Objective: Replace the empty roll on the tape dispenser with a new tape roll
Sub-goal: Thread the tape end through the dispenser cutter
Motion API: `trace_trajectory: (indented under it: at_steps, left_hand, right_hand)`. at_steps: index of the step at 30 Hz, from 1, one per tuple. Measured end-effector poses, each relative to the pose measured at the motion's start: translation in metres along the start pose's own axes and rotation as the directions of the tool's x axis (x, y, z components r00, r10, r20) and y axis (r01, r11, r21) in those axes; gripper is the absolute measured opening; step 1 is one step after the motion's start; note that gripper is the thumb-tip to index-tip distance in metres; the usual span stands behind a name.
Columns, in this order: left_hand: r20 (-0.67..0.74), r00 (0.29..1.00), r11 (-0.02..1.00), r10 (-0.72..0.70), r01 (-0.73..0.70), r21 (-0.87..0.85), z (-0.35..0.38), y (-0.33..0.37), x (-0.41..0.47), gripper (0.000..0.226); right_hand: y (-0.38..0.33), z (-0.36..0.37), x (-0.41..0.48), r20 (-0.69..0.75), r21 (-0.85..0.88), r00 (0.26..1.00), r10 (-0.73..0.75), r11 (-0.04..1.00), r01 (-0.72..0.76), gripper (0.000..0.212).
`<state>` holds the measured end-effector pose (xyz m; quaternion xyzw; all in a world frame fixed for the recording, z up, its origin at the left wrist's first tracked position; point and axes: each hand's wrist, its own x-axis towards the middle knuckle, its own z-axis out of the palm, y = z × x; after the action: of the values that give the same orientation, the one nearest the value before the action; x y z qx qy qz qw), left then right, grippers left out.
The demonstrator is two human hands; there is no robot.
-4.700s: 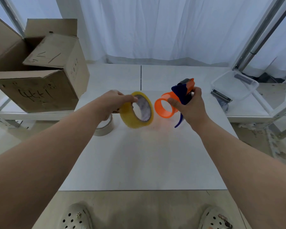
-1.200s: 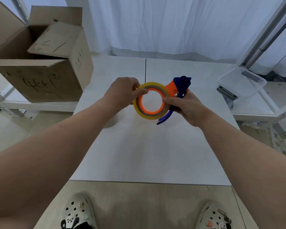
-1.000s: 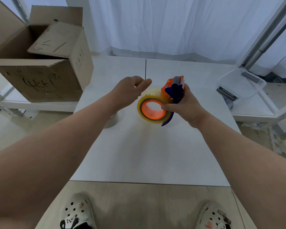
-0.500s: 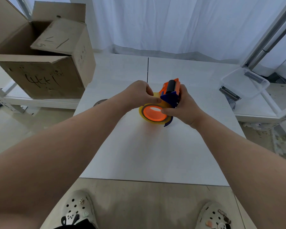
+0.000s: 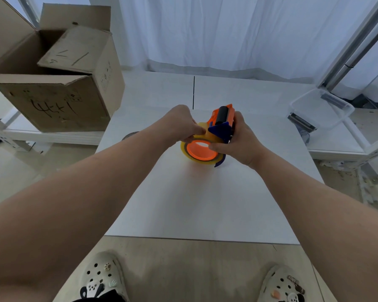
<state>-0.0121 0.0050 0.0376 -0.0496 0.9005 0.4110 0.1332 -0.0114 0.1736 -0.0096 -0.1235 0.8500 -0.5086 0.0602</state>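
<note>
Half a second on, the left hand point(image 5: 179, 125) has shifted its fingertips onto the top edge of the new tape roll point(image 5: 200, 156), and the tape dispenser point(image 5: 222, 125) sits a touch lower and more tilted in the grip than it did before. The yellow roll is seated on the dispenser's orange hub, the hub's open centre facing up toward the camera, with the whole assembly held just above the white table point(image 5: 205, 203), over its middle. The left hand is curled nearly closed, thumb and forefinger pinching at the roll's upper rim right beside the dispenser's blue plate; it looks to be picking at the tape's free end, though that edge is too small to make out. The right hand point(image 5: 238, 140) is wrapped firmly around the dispenser's body from the right, thumb pressed on the roll's near rim, fingers hidden behind the orange frame. The black roller shows at the dispenser's far end, pointing away from the person. To the left of the dispenser, mostly hidden behind the left forearm, a sliver of the empty roll point(image 5: 130, 134) lies on the table. Well left of the dispenser stands an open cardboard box point(image 5: 59, 92); well to its right, a clear plastic container point(image 5: 321, 110).
</note>
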Motion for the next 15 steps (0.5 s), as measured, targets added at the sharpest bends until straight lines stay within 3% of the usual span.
trace_trajectory:
  at_steps: [3, 15]
  left_hand:
    - [0.032, 0.999, 0.999, -0.034, 0.034, -0.007, -0.004, 0.0, -0.0012, 0.037]
    - [0.105, 0.992, 0.997, -0.073, 0.068, 0.043, -0.0109, -0.0004, -0.0072, 0.016]
  right_hand:
    - [-0.001, 0.001, -0.0002, -0.006, -0.027, 1.0, -0.014, 1.0, 0.013, 0.073]
    - [-0.0026, 0.0034, 0.0009, 0.003, -0.079, 0.999, -0.045, 0.996, 0.045, 0.071]
